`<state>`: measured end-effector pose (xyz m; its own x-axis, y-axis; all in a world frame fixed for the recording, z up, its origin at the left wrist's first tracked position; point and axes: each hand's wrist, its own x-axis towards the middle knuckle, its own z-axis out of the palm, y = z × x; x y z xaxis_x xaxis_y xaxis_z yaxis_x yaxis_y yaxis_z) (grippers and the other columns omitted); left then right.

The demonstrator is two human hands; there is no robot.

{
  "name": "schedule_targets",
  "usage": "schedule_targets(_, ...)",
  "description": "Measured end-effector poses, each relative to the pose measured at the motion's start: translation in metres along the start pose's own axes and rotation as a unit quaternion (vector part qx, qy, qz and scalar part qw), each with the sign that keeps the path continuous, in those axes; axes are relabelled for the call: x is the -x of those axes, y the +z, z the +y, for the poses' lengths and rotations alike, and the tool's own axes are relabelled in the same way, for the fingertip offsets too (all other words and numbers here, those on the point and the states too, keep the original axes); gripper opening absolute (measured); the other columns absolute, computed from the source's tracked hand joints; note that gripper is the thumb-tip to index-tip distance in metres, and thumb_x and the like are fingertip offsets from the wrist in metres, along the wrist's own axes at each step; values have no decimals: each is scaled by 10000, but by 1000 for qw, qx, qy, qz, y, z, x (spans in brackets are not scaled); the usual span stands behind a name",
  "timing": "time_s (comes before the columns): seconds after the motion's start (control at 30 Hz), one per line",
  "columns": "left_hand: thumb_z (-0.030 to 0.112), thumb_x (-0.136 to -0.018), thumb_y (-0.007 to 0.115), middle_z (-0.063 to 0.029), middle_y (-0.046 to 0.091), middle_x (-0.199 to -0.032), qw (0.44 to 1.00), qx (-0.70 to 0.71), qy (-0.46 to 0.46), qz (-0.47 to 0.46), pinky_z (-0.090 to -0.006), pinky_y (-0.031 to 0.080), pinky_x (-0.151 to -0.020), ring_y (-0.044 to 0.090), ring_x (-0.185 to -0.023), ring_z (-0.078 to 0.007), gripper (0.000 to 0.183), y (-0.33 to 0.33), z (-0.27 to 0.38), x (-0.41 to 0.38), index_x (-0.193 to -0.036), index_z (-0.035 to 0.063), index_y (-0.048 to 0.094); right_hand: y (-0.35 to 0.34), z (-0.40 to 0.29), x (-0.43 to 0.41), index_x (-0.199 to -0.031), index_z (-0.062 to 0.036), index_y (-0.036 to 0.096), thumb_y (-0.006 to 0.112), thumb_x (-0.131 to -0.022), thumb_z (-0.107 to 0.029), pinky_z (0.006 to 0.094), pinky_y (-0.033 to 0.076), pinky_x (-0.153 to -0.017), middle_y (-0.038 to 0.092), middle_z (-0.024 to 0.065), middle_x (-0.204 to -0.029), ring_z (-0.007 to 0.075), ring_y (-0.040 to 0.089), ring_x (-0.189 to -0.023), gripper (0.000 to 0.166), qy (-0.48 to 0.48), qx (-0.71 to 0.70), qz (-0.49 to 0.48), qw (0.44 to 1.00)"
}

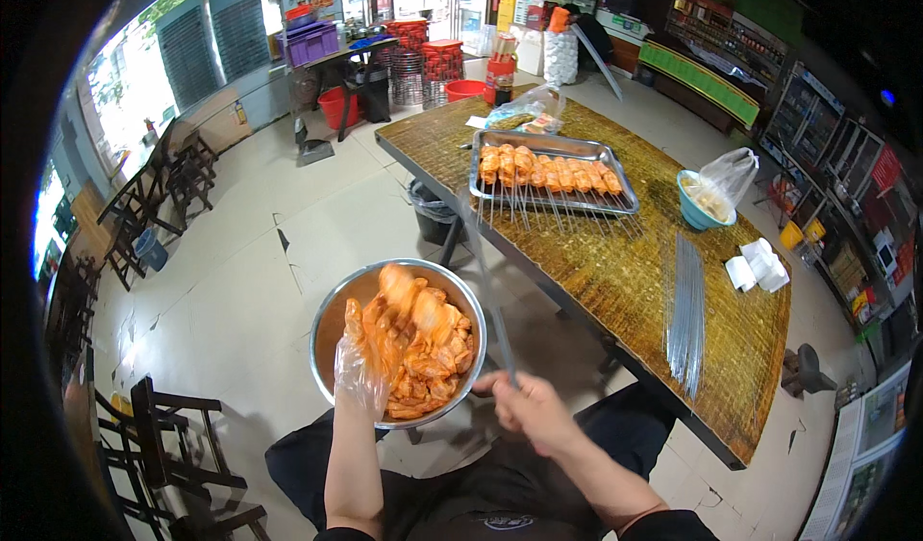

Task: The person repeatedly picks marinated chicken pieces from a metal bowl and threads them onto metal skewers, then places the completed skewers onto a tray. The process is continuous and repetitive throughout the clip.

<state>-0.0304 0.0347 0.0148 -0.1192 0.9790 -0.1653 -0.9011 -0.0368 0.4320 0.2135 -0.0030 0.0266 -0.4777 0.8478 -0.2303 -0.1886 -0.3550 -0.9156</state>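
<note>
My left hand (375,346), in a clear plastic glove smeared orange, reaches into a steel bowl (323,317) in front of me. Orange marinated meat pieces (425,368), which look like chicken, fill the right part of this bowl. Motion blur around the gloved fingers hides whether a piece is gripped. Bare and to the right of the bowl, my right hand (530,407) grips the lower end of a long metal skewer (497,317), pointed up and away. On the wooden table, a steel tray (555,139) holds several loaded skewers (548,172), their bare ends over its near rim.
Bare metal skewers (685,317) lie bundled on the table (598,267), beside white paper rolls (758,267) and a blue bowl (698,213) with a plastic bag. A lined bin (433,213) stands under the table edge. Wooden stools (180,440) are at left; a person (595,40) bends far back.
</note>
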Motion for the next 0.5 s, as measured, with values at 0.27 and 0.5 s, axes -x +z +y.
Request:
schedule_targets(0.27, 338, -820, 630, -266, 636, -958, 510, -848, 30, 137, -464, 497, -796, 622, -899, -411, 423, -122, -30, 0, -1035, -26, 613, -58, -158, -113, -1351, -72, 390, 421, -989, -134, 202, 232, -418, 377, -57, -632, 46, 312, -481, 369, -183, 130, 233, 946)
schedule_targets(0.5, 299, -834, 601, -288, 622, -898, 540, -836, 58, 76, -498, 498, -759, 614, -859, -436, 351, -146, -46, 11, -968, -25, 609, -144, -186, -230, -1013, -64, 425, 358, -921, -26, 264, 199, -398, 341, -16, -608, 85, 270, -453, 120, -76, -41, 236, 968)
